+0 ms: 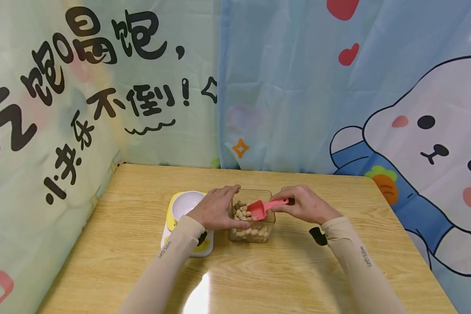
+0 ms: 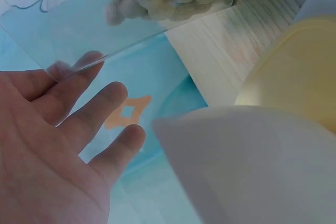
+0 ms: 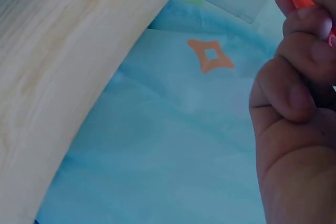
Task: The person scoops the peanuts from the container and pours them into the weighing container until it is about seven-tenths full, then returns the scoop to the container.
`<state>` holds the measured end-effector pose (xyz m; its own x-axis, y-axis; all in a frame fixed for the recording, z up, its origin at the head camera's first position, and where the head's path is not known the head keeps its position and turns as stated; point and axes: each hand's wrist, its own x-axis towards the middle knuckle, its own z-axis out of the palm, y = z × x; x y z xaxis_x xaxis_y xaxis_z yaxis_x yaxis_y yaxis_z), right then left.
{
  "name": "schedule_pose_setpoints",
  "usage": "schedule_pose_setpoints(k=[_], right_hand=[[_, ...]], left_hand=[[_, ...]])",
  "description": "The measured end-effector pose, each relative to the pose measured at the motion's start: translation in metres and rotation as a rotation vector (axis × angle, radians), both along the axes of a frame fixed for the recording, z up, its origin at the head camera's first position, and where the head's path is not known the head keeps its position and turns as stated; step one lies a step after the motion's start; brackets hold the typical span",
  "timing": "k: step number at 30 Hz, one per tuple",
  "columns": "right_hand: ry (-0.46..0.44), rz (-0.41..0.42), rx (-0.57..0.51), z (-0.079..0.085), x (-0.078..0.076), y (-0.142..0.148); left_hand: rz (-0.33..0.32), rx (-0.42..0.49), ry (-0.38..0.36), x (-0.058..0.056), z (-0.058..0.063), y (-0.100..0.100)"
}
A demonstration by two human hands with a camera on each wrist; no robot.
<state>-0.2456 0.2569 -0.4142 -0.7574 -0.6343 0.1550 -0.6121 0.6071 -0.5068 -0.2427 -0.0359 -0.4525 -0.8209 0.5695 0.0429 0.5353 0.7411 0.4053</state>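
A clear rectangular container [image 1: 252, 239] stands on the table, partly filled with pale, lumpy pieces [image 1: 245, 213] that look like peanuts in their shells. My right hand [image 1: 306, 204] grips the handle of a pink scoop [image 1: 261, 209], whose bowl is down inside the container among the pieces. Curled fingers [image 3: 294, 90] show around the handle in the right wrist view. My left hand [image 1: 218, 208] touches the container's left side with fingers extended, its thumb along the near rim. In the left wrist view, two fingers [image 2: 86, 69] meet the transparent wall.
Left of the container is a yellow and white kitchen scale [image 1: 168, 224], partly behind the left hand and sleeve, with a white bowl [image 1: 186, 205] on top. Printed curtains [image 1: 274, 109] hang along the back edge of the wooden table [image 1: 141, 192].
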Motion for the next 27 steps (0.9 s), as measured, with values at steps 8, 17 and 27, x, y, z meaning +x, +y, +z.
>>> schedule_pose_setpoints(k=[8, 17, 27], right_hand=[[0.04, -0.022, -0.06, -0.009, -0.002, 0.0], [0.068, -0.027, -0.088, -0.011, -0.003, -0.004], [0.049, -0.012, 0.086, 0.005, -0.005, -0.013]], left_hand=[[-0.001, 0.001, 0.011, 0.0, -0.001, 0.0], [0.003, 0.008, 0.009, -0.001, 0.0, -0.001], [0.005, 0.026, -0.009, 0.0, 0.001, -0.001]])
